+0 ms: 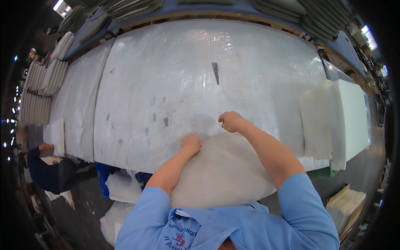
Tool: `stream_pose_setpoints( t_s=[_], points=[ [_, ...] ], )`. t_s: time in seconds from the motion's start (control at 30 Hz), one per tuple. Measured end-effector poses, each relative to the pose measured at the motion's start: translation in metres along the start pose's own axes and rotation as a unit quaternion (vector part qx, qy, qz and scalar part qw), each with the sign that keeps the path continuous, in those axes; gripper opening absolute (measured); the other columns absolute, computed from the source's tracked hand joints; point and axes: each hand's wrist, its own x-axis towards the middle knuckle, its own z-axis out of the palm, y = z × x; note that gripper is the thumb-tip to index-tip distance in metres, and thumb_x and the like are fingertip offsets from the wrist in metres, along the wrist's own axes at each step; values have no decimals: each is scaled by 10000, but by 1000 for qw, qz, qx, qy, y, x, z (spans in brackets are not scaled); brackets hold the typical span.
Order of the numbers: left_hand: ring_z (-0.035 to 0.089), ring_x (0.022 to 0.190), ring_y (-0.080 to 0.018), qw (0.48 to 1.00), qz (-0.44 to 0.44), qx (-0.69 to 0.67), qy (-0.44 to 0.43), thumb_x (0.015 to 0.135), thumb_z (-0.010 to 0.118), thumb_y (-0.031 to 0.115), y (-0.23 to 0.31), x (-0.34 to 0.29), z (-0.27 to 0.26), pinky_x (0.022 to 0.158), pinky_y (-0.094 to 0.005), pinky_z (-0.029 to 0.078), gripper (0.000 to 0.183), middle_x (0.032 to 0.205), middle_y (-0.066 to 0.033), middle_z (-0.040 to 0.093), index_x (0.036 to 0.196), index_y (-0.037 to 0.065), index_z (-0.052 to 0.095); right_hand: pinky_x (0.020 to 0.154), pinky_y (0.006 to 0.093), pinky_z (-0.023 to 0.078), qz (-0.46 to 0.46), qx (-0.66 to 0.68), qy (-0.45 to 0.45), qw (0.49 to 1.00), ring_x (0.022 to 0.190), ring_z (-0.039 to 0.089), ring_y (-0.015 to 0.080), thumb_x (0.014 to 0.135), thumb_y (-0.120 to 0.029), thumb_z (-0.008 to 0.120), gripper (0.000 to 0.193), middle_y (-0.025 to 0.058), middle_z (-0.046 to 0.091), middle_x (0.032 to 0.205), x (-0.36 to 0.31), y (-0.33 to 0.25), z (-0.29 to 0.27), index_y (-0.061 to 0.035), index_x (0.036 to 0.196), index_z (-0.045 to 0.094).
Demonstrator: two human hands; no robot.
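A pale, off-white cushion-like piece [223,175] with a rounded far edge lies in front of me, between my forearms and against my body. My left hand [191,143] rests at its far left edge with the fingers curled in. What those fingers hold, if anything, is hidden. Past the far edge of the piece, my right hand [231,121] is held over the table with its fingers bent together in a pinch. I cannot make out anything between them. Beneath both hands spreads a wide table [166,75] wrapped in shiny plastic film.
White foam slabs [352,121] stand at the table's right end. Grey-green cushions [283,12] are stacked behind the table, and pale ones [37,96] at far left. A co-worker [54,171] in dark clothes bends at the left. More pale sheets [343,208] lie at lower right.
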Motion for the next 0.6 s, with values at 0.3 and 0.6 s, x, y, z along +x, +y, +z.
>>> stream_pose_setpoints(
  t_s=[0.3,0.6],
  points=[
    [672,960,-271,941,68,-329,23,994,640,239,-50,-5,9,815,-419,502,210,980,-109,705,1037,35,654,837,398,589,42,-53,-180,981,881,748,274,948,-147,624,379,130,746,1081,22,-26,42,-89,1319,674],
    [703,1051,-286,957,82,-252,-120,985,645,302,-1,13,5,913,-421,529,328,1079,-164,750,1177,44,710,494,361,506,234,318,-133,909,558,663,181,1067,-309,519,287,76,628,787,32,7,77,-82,1166,665]
  ],
)
